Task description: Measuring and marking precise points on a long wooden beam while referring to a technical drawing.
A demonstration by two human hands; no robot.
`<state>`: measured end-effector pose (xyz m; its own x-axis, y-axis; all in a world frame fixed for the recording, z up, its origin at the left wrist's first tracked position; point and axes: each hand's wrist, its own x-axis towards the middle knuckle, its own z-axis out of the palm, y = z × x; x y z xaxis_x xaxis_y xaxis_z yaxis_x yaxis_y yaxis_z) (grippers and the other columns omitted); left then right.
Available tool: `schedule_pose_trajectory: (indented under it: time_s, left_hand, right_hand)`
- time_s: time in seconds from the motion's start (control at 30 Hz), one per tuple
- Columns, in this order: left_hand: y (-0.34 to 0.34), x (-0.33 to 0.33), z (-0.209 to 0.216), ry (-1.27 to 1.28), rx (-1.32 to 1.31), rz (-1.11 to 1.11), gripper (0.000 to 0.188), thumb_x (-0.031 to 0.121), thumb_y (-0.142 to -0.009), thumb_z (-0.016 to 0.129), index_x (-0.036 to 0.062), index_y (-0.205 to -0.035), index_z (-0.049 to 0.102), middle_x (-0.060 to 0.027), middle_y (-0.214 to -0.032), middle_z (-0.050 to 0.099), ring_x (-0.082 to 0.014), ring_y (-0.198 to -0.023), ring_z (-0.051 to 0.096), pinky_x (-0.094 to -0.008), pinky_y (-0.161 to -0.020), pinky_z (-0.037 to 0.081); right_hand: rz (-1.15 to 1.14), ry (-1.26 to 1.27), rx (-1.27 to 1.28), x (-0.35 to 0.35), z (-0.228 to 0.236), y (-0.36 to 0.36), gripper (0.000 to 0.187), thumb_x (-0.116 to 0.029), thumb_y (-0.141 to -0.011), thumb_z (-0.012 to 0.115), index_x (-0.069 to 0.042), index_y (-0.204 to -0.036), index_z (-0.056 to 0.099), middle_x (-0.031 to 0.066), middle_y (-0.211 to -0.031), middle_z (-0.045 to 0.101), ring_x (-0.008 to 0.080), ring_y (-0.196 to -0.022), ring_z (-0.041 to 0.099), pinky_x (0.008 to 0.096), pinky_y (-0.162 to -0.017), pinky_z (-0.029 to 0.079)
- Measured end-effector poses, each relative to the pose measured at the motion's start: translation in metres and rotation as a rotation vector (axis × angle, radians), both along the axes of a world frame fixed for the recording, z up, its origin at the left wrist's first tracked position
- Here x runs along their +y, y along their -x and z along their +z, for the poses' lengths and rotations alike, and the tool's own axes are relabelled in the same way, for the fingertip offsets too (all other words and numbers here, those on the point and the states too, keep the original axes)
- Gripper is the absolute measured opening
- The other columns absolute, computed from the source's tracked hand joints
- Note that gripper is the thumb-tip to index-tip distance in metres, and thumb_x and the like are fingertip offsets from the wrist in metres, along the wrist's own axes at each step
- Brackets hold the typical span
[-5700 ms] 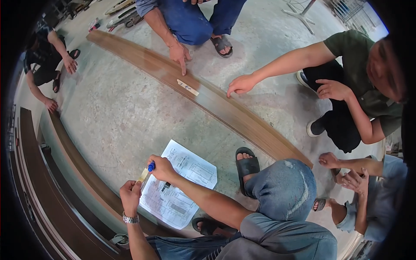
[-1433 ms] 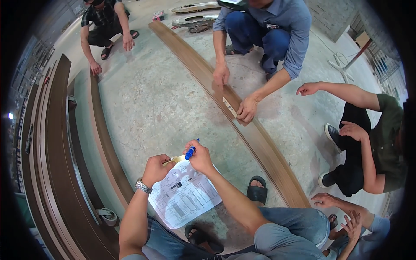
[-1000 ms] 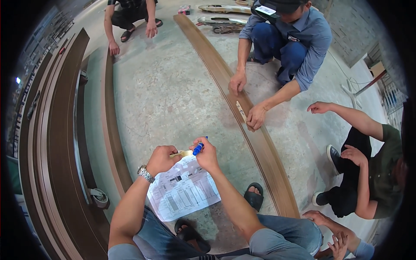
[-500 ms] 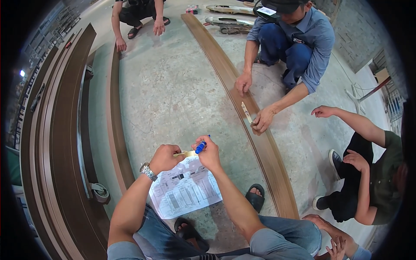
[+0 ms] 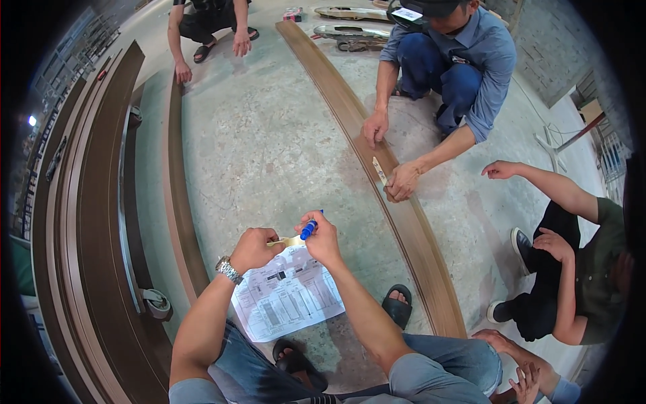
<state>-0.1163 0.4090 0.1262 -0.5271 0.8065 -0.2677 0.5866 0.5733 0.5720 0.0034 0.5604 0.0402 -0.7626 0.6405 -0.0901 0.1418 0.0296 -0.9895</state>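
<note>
My left hand (image 5: 253,249), with a metal watch at its wrist, is closed on a pale yellow strip of tape (image 5: 293,241). The strip spans to my right hand (image 5: 323,241), whose fingers are bent round a blue marker (image 5: 309,229). Just below both hands, a white sheet with printed drawings (image 5: 288,296) hangs over my feet; whether fingers pin its top edge is hidden. To the right, a long brown board (image 5: 350,128) lies on the floor. A co-worker's hands (image 5: 402,182) press near a marked pale strip (image 5: 379,170) on that board.
A second narrow brown board (image 5: 174,168) lies left of me, with another person's hand (image 5: 183,72) at its far end. Farther left, long brown panels (image 5: 101,202) rest beside a caster wheel (image 5: 156,304). Another person (image 5: 572,262) crouches at the right, and more hands (image 5: 525,384) show lower right.
The view has shifted slightly. My hands keep nearly the same hold on the strip and marker. The co-worker's near hand has moved a little along the pale strip on the board.
</note>
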Motion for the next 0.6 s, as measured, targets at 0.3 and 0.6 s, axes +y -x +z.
schedule_pose_trajectory:
  time_s: [0.3, 0.6]
  left_hand:
    - [0.004, 0.0, -0.007, 0.011, -0.042, -0.001, 0.035, 0.034, -0.078, 0.072, 0.0007, -0.089, 0.074, -0.0221, -0.081, 0.07, -0.0357, -0.074, 0.07, -0.0408, -0.07, 0.055]
    - [0.007, -0.004, -0.023, -0.034, 0.0, -0.042, 0.033, 0.032, -0.079, 0.072, -0.0002, -0.086, 0.071, -0.0221, -0.077, 0.068, -0.0362, -0.071, 0.067, -0.0434, -0.068, 0.053]
  right_hand:
    - [0.001, 0.045, 0.0, -0.001, -0.004, 0.003, 0.022, 0.008, -0.084, 0.062, -0.003, -0.103, 0.058, 0.008, -0.086, 0.071, 0.0181, -0.091, 0.073, 0.0294, -0.074, 0.057]
    - [-0.016, 0.076, 0.089, -0.004, -0.005, 0.004, 0.029, 0.012, -0.08, 0.062, -0.007, -0.102, 0.059, 0.0002, -0.082, 0.065, 0.0111, -0.08, 0.064, 0.0268, -0.07, 0.053]
